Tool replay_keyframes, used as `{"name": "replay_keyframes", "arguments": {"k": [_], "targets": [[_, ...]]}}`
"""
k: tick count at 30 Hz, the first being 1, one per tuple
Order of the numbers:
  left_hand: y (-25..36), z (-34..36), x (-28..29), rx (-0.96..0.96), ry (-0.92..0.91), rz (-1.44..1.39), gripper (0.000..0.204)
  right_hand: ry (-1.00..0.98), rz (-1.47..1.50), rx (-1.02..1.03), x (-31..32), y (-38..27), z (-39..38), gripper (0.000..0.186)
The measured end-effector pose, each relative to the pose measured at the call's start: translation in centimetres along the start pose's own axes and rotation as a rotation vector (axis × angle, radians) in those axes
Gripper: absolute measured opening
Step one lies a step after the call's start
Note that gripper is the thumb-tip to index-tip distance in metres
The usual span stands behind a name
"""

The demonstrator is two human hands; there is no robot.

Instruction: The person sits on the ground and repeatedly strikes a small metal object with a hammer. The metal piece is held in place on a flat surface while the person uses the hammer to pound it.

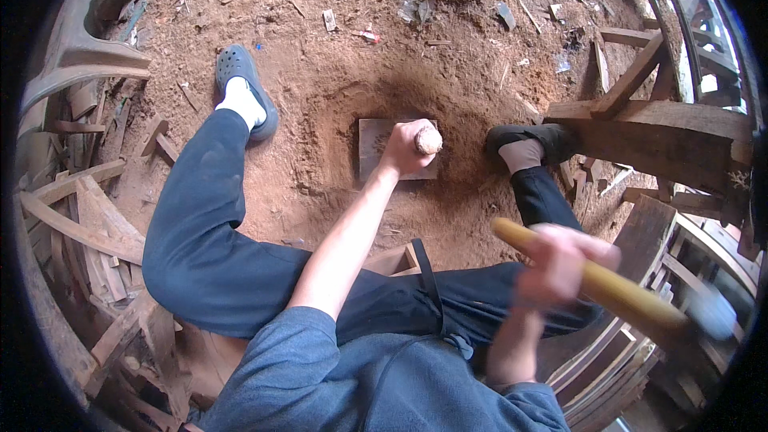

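Observation:
Near the middle, my left hand [402, 150] is closed around an upright rod [429, 141], whose pale, frayed round top faces me. Beneath it lies a square dark plate [376, 164] in a hollow in the sawdust; the rod's lower end is hidden. On the right, my right hand [560, 266], smeared by motion, grips the yellow handle [624, 292] of a hammer. Its blurred silvery head [714, 312] is at the outer right, away from the rod.
My legs are spread, feet either side of the plate. Wood offcuts [92, 240] pile along the left below a curved grey object [84, 56]. Timber beams [656, 144] and stacked boards [632, 240] stand at the right. Scraps litter the sawdust-covered ground [320, 56].

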State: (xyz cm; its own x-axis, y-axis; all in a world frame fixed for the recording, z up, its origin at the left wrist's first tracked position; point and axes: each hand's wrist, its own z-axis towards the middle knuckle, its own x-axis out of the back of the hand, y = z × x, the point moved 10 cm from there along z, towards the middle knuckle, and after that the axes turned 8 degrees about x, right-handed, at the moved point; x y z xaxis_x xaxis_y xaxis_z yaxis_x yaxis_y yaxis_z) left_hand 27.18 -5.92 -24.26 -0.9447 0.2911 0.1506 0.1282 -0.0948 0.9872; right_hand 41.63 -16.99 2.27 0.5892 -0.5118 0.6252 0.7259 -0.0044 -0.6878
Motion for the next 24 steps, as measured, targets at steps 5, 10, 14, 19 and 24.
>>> {"name": "replay_keyframes", "arguments": {"k": [5,10,14,19,24], "targets": [[1.2,0.0,-0.1,-0.070,-0.006,0.043,0.017,-0.411,-0.094,-0.600,-11.1,11.5,-9.5,0.016],[0.3,-0.1,-0.8,0.012,-0.053,0.066,0.015,-0.357,0.245,-0.872,-6.2,14.1,-11.2,0.008],[0.4,-0.5,0.2,0.001,-0.032,0.055,0.014,-0.333,0.305,-0.895,-5.0,13.5,-11.3,0.012],[0.4,-1.0,-0.2,0.042,-0.126,0.146,0.017,-0.293,0.327,-0.939,-5.3,14.6,-12.5,0.015],[1.9,-1.8,-2.0,-0.101,-0.015,0.206,0.016,-0.325,0.366,-0.933,-6.0,15.0,-12.7,0.015]]}}
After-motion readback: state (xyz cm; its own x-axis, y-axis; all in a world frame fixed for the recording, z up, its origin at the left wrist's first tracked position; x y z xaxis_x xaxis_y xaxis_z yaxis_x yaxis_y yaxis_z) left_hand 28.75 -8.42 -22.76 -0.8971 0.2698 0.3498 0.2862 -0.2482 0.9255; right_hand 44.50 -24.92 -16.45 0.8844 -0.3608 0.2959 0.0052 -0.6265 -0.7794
